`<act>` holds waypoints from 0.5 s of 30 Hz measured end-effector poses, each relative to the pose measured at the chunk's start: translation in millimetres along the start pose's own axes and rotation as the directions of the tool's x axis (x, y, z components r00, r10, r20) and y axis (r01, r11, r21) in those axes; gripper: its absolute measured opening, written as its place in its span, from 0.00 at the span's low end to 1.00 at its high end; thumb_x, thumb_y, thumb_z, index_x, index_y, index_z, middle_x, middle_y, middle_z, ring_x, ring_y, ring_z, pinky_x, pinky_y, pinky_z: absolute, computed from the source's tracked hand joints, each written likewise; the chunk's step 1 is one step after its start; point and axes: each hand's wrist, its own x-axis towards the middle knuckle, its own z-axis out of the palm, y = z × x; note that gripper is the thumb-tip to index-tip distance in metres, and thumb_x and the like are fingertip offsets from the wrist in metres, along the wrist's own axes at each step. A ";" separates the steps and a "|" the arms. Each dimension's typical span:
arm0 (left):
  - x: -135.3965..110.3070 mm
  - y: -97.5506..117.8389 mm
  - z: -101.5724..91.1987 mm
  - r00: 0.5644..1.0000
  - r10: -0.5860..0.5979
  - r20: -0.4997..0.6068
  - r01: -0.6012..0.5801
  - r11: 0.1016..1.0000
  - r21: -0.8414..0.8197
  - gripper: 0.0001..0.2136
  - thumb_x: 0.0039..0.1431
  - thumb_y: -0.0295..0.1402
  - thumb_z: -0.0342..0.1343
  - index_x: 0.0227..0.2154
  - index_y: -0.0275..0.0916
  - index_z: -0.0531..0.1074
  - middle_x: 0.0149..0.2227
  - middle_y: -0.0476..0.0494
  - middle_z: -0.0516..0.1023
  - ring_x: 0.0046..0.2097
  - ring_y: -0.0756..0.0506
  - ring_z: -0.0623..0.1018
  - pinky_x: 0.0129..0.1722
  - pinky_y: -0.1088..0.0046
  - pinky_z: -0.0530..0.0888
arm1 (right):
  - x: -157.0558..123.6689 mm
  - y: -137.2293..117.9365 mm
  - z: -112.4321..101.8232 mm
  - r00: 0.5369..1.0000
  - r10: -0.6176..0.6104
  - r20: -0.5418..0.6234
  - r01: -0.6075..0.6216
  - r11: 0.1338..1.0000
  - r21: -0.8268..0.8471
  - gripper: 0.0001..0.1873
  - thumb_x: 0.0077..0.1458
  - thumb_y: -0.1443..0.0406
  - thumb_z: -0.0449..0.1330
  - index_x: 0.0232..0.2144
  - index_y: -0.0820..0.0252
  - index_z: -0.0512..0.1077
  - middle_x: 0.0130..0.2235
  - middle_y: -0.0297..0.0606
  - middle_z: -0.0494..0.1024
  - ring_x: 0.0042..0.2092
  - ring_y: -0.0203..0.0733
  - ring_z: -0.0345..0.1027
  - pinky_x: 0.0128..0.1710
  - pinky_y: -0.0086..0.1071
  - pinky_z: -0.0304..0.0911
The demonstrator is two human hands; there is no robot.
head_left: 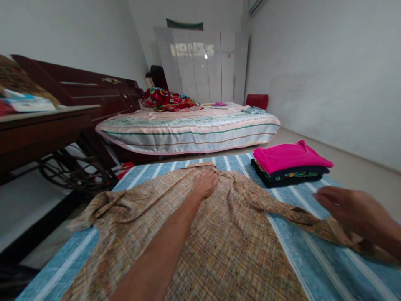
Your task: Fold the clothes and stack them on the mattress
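Observation:
A tan plaid shirt (238,234) lies spread flat on a blue and white striped sheet (322,271), sleeves out to either side. My left hand (205,184) rests near the collar at the far end of the shirt, fingers curled down onto the cloth. My right hand (354,211) hovers just over the right sleeve (313,223), fingers stretched out and together; it holds nothing that I can see.
A stack of folded clothes (290,165) with a pink piece on top sits at the sheet's far right. Beyond is a bed (188,129) with a bright bundle, white wardrobes (203,62) and a dark wooden table (44,129) at left.

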 end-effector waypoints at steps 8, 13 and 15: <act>-4.6 1.4 -3.6 1.000 0.012 -0.001 -0.012 1.000 -0.009 0.15 0.64 0.38 0.39 0.46 0.45 0.67 0.54 0.46 0.69 0.56 0.42 0.65 0.52 0.58 0.64 | 91.4 -187.9 81.9 0.924 -0.254 0.285 0.261 0.965 0.014 0.15 0.58 0.65 0.47 0.36 0.56 0.74 0.41 0.42 0.78 0.45 0.42 0.70 0.40 0.29 0.59; -5.8 1.8 -0.3 1.000 0.005 -0.004 -0.005 1.000 -0.018 0.16 0.64 0.39 0.38 0.50 0.45 0.65 0.56 0.45 0.67 0.57 0.40 0.64 0.53 0.54 0.62 | 121.5 -219.3 124.4 0.915 -0.124 0.383 0.150 0.988 -0.037 0.15 0.56 0.60 0.53 0.38 0.63 0.75 0.43 0.51 0.77 0.45 0.49 0.71 0.38 0.32 0.63; -5.7 1.7 1.4 1.000 0.006 -0.007 -0.007 1.000 -0.023 0.17 0.64 0.39 0.38 0.50 0.45 0.65 0.57 0.45 0.67 0.58 0.40 0.63 0.54 0.53 0.61 | 126.5 -220.5 133.1 0.903 -0.098 0.418 0.130 0.990 -0.049 0.14 0.50 0.62 0.59 0.37 0.65 0.76 0.42 0.52 0.77 0.44 0.50 0.72 0.37 0.33 0.64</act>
